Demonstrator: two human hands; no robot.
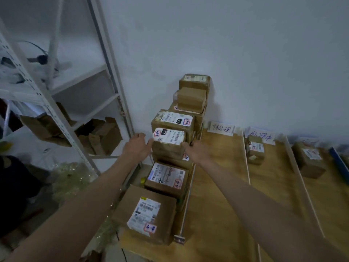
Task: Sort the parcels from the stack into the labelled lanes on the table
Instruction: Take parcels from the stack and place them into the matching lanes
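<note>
Hands, left [137, 146] and right [196, 151], press flat on either side of a parcel [168, 143] labelled "070" atop the stack. Lane signs read 待处理 [221, 128] and 处理中 [261, 136].

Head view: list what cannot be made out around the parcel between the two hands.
- Parcel label text: too small and blurred in the head view.
- Left hand and right hand fingertips: hidden behind the parcel's sides, so the grip is unclear.
- Boxes beneath it: mostly covered by the parcel and by the nearer parcel.
- Third lane sign: blurred, and its lower part is hidden by a box.
</note>
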